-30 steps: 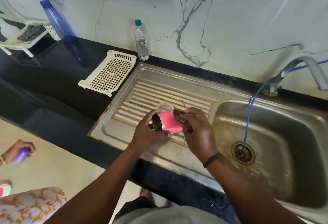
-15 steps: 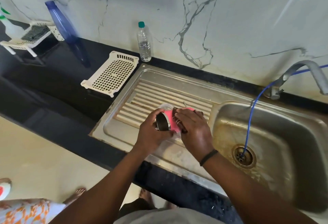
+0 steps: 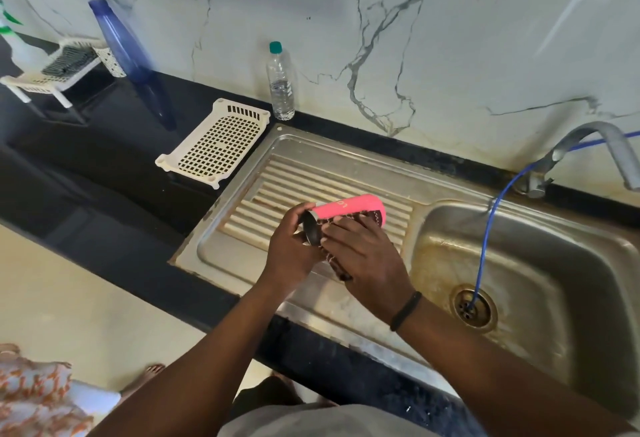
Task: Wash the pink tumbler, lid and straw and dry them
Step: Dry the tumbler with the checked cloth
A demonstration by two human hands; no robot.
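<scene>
The pink tumbler (image 3: 349, 207) lies on its side in the air over the ribbed drainboard (image 3: 332, 173), its steel open end facing left. My left hand (image 3: 294, 246) grips it at that steel rim. My right hand (image 3: 363, 256) holds a dark patterned cloth (image 3: 337, 268) pressed against the tumbler's near side, with cloth also showing at the tumbler's right end. The lid and the straw are hidden behind my hands and the tumbler.
The sink basin (image 3: 554, 263) with its drain lies to the right, under a steel tap (image 3: 588, 145) with a blue hose (image 3: 491, 228). A clear water bottle (image 3: 280, 83), a white perforated tray (image 3: 218, 142) and a blue bottle (image 3: 121, 41) stand at the back left. Another person's foot (image 3: 149, 372) shows on the floor.
The tumbler has turned so more of its pink side shows and it lies longer across the drainboard. My right hand has slid the cloth along its near side. The lid is now hidden.
</scene>
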